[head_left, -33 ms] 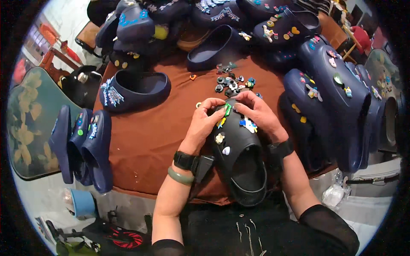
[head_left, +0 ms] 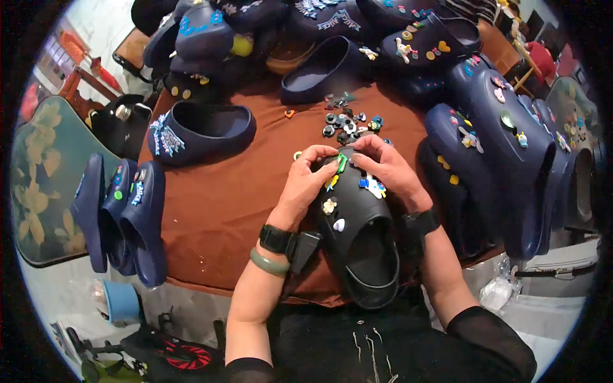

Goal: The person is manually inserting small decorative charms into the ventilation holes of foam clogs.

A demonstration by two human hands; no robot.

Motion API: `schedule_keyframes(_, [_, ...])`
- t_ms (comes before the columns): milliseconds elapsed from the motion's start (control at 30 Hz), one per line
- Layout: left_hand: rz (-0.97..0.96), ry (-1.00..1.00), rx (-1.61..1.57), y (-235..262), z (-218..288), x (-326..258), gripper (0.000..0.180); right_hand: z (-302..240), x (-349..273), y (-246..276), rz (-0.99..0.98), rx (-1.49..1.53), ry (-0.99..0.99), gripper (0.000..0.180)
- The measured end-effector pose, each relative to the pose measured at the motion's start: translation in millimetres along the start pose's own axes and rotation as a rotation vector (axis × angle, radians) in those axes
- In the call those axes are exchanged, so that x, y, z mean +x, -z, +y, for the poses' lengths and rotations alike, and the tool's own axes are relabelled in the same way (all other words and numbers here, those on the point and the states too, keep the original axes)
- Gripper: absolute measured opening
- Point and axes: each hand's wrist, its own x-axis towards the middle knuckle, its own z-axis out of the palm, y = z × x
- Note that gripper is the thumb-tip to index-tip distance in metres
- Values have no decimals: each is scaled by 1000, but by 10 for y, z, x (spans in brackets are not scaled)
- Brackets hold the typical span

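Note:
A black clog (head_left: 359, 207) is held toe away from me at the table's near edge, its heel toward my body. Several charms dot its upper, among them a white-and-blue figure charm (head_left: 374, 186), a white heart charm (head_left: 338, 225) and a cream flower-like charm (head_left: 329, 206). My left hand (head_left: 299, 185) is closed at the toe's left side, thumb against a green charm (head_left: 343, 163). From the right, my right hand (head_left: 394, 171) grips the toe, its thumb on top and its other fingertips hidden. Just beyond the toe lies a pile of small loose charms (head_left: 348, 126).
Dark blue clogs crowd the brown table cover (head_left: 211, 210): a single clog (head_left: 211, 134) at left, upright clogs (head_left: 142, 223) at the left edge, a stack (head_left: 498, 153) at right and a heap along the back. A blue bucket (head_left: 121, 301) stands below left.

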Motion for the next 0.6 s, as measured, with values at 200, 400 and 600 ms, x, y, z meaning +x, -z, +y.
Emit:
schedule_keyframes(200, [-6,-28,133,63,-72,39,28,-39,88,53,-98,-122,59,17])
schedule_keyframes(400, [-45,-4,71,69,-111,66,28,-69,26,101,-179,-170,216,12])
schedule_keyframes(600, [-67,13,1,53,-77,53,27,-86,-4,139,-167,-153,185,13])
